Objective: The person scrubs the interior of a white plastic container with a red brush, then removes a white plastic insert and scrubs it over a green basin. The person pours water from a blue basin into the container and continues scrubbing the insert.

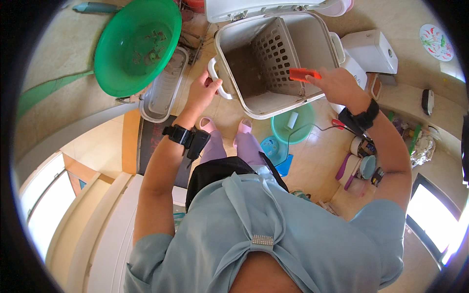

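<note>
Before me stands a white plastic bin (315, 44) with its top uncovered and a perforated divider (272, 51) inside. Brownish grime coats the inner floor and lower walls of its left compartment. My left hand (203, 91) grips the white handle (224, 93) on the bin's left side. In my right hand (339, 82) is a red brush (304, 74), held over the near right part of the bin, close to the divider's near end. The white lid (253, 8) is tipped back at the far rim.
A large green basin (146, 47) with debris in it is at left, above a grey tray (165, 88). A light green basin (304, 128) and a blue basin (273, 148) stand on the floor near my feet. Several containers (350, 166) lie at right, and a white box (370, 51) is beyond the bin.
</note>
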Demonstrator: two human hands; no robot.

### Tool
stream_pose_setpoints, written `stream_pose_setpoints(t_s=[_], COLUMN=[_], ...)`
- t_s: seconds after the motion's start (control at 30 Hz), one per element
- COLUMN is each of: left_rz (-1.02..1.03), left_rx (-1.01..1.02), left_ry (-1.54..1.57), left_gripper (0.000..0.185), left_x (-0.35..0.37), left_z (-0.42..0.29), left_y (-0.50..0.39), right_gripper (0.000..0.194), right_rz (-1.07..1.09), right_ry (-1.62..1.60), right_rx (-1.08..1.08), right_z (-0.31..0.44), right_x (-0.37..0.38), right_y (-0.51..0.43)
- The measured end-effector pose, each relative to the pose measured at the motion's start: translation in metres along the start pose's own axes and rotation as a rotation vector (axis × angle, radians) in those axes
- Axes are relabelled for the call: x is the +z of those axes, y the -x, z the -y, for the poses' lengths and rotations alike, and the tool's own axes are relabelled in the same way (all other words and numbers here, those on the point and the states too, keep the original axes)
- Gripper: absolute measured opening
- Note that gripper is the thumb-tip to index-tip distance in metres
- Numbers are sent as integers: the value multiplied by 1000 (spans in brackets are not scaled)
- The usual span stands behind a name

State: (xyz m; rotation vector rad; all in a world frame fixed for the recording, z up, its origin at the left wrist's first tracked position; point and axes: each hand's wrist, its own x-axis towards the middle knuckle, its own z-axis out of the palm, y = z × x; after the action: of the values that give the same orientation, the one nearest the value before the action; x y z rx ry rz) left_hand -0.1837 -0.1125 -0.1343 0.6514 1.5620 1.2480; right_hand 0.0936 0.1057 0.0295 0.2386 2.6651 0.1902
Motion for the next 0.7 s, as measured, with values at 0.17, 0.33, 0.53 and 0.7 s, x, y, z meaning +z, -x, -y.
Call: stream_pose_setpoints(t_s=[0.17, 0.33, 0.53, 0.7], left_rz=[-18, -49, -115, -149], left_rx=[30, -45, -99, -61], left_ry=[26, -116, -143, -114], left_gripper=[44, 40, 45, 57], left_x=[1, 2, 5, 8], left_z=[2, -4, -5, 1], left_y=[1, 5, 7, 9], right_gripper=[18, 17, 19, 40], right_rz=[362, 386, 253, 407], right_ry=[59, 229, 174, -154], right_rx=[-212, -161, -86, 260], right_z=[20, 32, 20, 43], right_x=[-16, 50, 144, 208], right_y=[-51, -133, -250, -267])
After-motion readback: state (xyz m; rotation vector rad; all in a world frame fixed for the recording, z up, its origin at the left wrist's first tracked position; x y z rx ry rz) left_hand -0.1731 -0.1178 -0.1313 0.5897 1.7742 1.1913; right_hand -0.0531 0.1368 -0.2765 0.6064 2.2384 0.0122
